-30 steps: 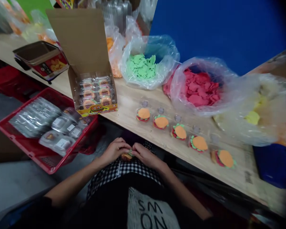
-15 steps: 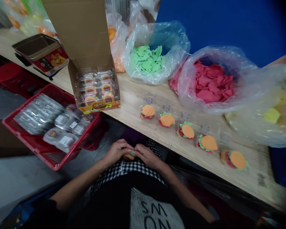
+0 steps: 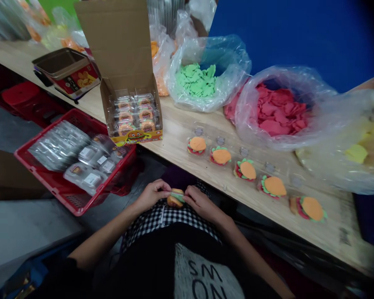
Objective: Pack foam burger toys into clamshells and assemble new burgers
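Over my lap, my left hand [image 3: 151, 194] and my right hand [image 3: 199, 202] both pinch a small toy burger [image 3: 175, 198] with an orange bun and a green layer. It sits between my fingertips, just below the wooden table's [image 3: 174, 139] front edge. On the table above stands a row of several finished toy burgers [image 3: 220, 155] in clear plastic shells. An open cardboard display box [image 3: 136, 115] holding packed burgers stands to the left of that row.
Clear bags of green pieces [image 3: 195, 79], red pieces [image 3: 279, 110] and yellow pieces [image 3: 357, 153] line the back of the table. A red basket [image 3: 59, 187] with wrapped packs sits at my lower left. A tin tray [image 3: 65, 70] is at the far left.
The toy burger has been lifted slightly between my fingers and shows more of its orange bun. My view has shifted a little, moving the table's contents rightward.
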The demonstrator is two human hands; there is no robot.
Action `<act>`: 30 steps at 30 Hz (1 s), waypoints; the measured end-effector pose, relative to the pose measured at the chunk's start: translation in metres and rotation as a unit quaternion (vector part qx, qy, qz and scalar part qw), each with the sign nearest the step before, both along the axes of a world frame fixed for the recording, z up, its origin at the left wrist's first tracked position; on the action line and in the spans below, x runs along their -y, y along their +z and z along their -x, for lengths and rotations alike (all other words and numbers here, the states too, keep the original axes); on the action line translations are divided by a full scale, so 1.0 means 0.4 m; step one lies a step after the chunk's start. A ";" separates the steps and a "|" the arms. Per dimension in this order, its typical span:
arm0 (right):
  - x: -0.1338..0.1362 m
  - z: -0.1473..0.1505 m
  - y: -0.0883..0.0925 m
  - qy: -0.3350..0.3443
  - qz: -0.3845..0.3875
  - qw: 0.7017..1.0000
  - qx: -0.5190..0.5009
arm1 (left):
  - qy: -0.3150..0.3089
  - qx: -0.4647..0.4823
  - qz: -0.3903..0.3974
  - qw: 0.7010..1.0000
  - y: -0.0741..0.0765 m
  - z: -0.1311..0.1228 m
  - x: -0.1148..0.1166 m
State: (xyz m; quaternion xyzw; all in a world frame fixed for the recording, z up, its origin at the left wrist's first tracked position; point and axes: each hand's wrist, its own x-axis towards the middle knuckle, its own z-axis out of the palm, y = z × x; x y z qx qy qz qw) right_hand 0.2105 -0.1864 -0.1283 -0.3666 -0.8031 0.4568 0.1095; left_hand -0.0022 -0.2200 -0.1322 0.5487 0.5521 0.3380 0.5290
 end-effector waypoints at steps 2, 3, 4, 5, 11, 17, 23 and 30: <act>0.000 0.005 -0.002 -0.003 0.004 1.000 -0.011 | -0.035 -0.039 -0.032 0.998 0.021 0.002 -0.002; 0.000 0.008 -0.003 -0.005 0.005 1.000 -0.017 | -0.056 -0.063 -0.052 0.995 0.034 0.002 -0.004; 0.000 0.011 -0.002 -0.004 0.005 1.000 -0.019 | -0.078 -0.087 -0.074 0.990 0.046 0.001 -0.007; 0.000 0.014 -0.001 -0.002 0.004 1.000 -0.019 | -0.099 -0.110 -0.095 0.984 0.057 -0.002 -0.010; 0.004 0.026 0.015 0.048 -0.041 0.998 0.014 | -0.156 -0.189 -0.140 0.959 0.064 -0.027 -0.019; 0.007 0.041 -0.026 0.113 -0.067 0.991 0.001 | -0.136 -0.227 -0.085 0.961 0.011 -0.042 -0.008; -0.012 0.056 -0.042 0.086 -0.055 0.995 -0.016 | -0.126 -0.229 -0.034 0.965 0.046 -0.017 -0.024; -0.026 0.072 0.005 0.041 -0.047 0.998 -0.008 | -0.204 -0.289 -0.059 0.933 0.094 -0.006 -0.029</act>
